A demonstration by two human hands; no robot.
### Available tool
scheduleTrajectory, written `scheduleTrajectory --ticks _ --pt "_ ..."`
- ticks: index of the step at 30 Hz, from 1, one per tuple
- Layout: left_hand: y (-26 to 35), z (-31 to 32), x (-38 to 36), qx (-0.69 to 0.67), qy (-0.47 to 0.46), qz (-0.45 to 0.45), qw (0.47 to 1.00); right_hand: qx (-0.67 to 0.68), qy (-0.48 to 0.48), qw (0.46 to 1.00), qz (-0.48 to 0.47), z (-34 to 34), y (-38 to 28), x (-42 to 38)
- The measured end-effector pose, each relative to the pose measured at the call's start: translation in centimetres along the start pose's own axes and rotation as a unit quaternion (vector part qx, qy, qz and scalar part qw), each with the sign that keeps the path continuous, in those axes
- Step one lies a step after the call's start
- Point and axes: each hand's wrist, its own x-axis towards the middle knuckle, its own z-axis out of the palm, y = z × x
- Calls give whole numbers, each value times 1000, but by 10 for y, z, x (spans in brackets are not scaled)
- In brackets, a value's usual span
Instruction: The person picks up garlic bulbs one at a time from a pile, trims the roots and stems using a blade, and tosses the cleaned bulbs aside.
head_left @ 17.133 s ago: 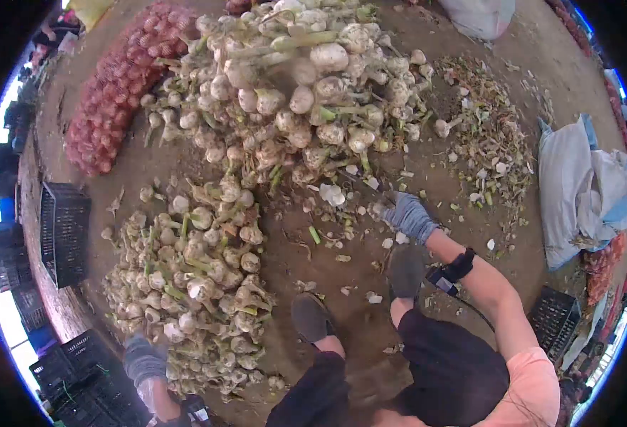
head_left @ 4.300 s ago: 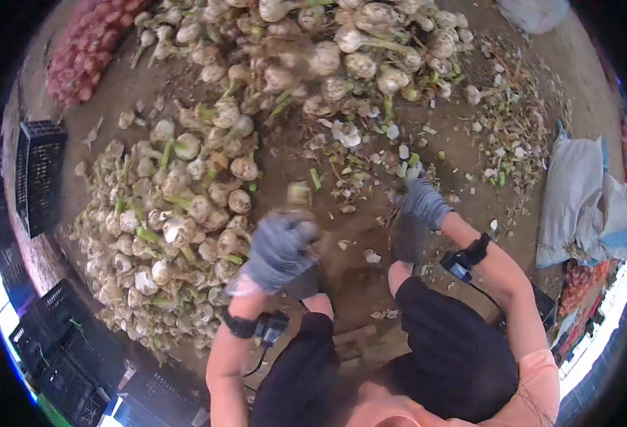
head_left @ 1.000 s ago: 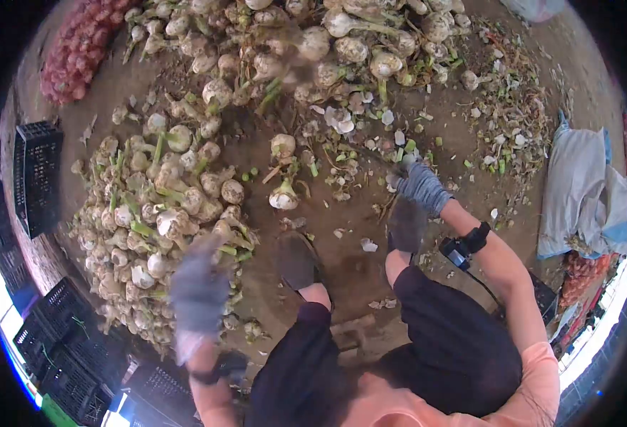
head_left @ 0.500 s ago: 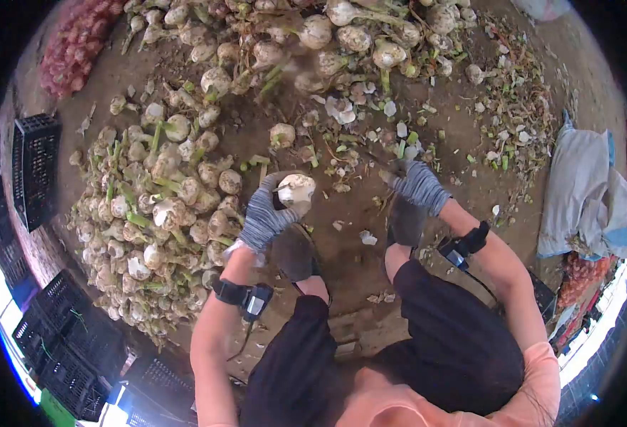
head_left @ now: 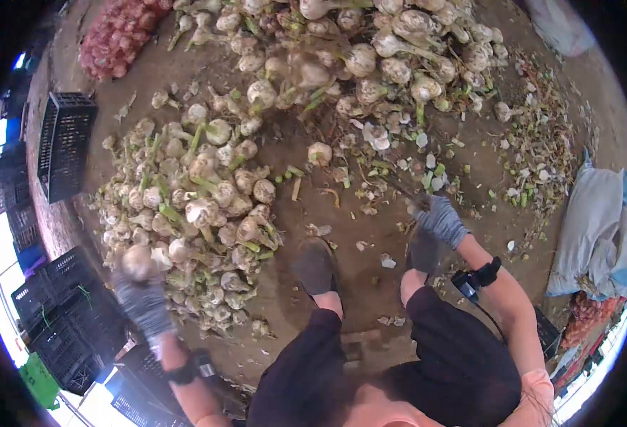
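My left hand [head_left: 143, 302], in a grey striped glove, is out at the lower left with its fingers around a garlic bulb [head_left: 137, 263]; motion blurs both. Beside it lies a large heap of garlic bulbs [head_left: 203, 212] with short green and pale stems. My right hand [head_left: 438, 217], gloved alike, is closed above my right shoe, around a thin dark tool [head_left: 401, 188] that points up and left. Cut stem pieces and papery skins [head_left: 375, 136] are scattered near the tool. One lone bulb [head_left: 319, 154] rests on the ground between the hands.
A second garlic pile [head_left: 399, 53] spans the top. Black crates [head_left: 66, 146] stand at the left, with others [head_left: 64, 313] lower down. A red net sack [head_left: 123, 37] is at the upper left, a white sack [head_left: 589, 228] at the right. My shoes [head_left: 314, 267] are below centre.
My left hand has moved left and down with the bulb, from near the centre to the outer edge of the heap. The view has shifted slightly; my right hand stays near my right shoe.
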Motion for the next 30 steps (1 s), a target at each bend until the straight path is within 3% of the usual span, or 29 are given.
scheduleTrajectory --ticks 1,2,3,5,7,9,10,11,12,14,16,17,19,20,22,23,25,26,29,30 --pt "19 -45 18 324 52 198 924 -23 -1 1000 9 0 2 2" --pt "29 -72 29 599 99 362 708 -48 -2 999 18 0 2 3" --pt "43 -72 29 598 104 363 707 -48 -1 999 13 -2 -4 3" --pt "67 -80 31 859 89 179 471 -18 -17 1000 19 -9 -16 2" --pt "52 -21 23 725 36 336 600 -59 -23 998 24 -4 -9 9" --pt "11 59 27 807 -87 314 492 -99 -28 994 33 -2 -6 12" --pt "12 113 7 711 -219 351 569 -90 -11 996 20 -1 -6 12" --pt "-10 151 16 726 -254 430 473 -83 4 997 7 -2 -8 13" --pt "-26 179 19 703 -300 434 477 -85 4 996 9 -3 -11 14" --pt "-75 222 66 688 -319 508 409 -58 -19 998 16 -9 -22 11" --pt "-102 251 104 757 -378 353 400 -40 -4 999 -13 -4 -11 14" --pt "-101 261 112 755 -382 351 400 -15 13 999 -43 -1 -7 14" --pt "-92 272 118 774 -413 285 387 -11 0 1000 -16 0 -6 16" --pt "-91 268 122 774 -414 284 387 -9 -11 1000 5 0 -7 18" --pt "-87 256 130 687 -433 279 513 -40 -8 999 7 -6 -17 20" --pt "-88 252 124 687 -434 278 512 -67 -7 998 11 -7 -19 18" --pt "-87 240 102 450 -455 252 726 -52 13 998 -13 -1 -11 21" --pt "-85 233 89 311 -446 230 807 -41 34 998 -42 -1 -8 24" --pt "-71 229 22 234 -420 212 851 -88 24 995 -39 -18 -43 24" --pt "-77 228 5 187 -426 137 874 -92 25 995 -33 -17 -49 25"
